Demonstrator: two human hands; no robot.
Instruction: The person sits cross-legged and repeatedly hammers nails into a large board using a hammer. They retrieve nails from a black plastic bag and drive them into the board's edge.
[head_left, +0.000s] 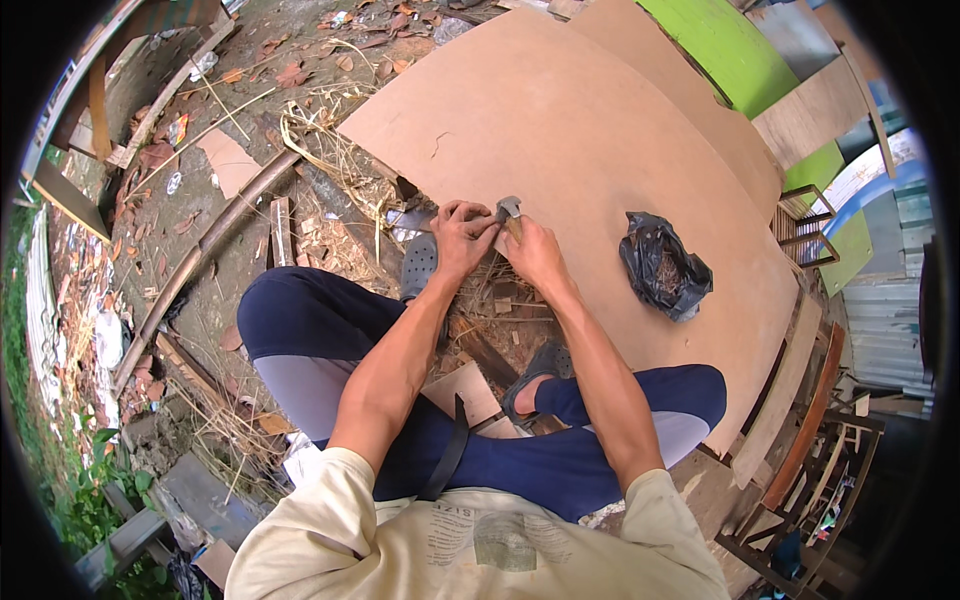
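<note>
In front of me lies a large brown board [560,130], its near edge by my hands. My right hand [535,255] is closed around a hammer [513,222], gripped close to its metal head. Just beside it, my left hand [464,240] has its fingers bent and pressed together at the board's near edge. Whatever the left fingers pinch is hidden or too small to name. The two hands nearly touch. On the board to the right sits an open black plastic bag [655,270] with a heap of thin brownish bits, perhaps nails, inside.
More boards, one bright green [720,50], lie beyond at the upper right. A long wooden pole [215,235] crosses the littered ground at left, near dry straw [335,140]. Wood scraps [510,300] lie between my feet. A wooden rack [805,225] stands at right.
</note>
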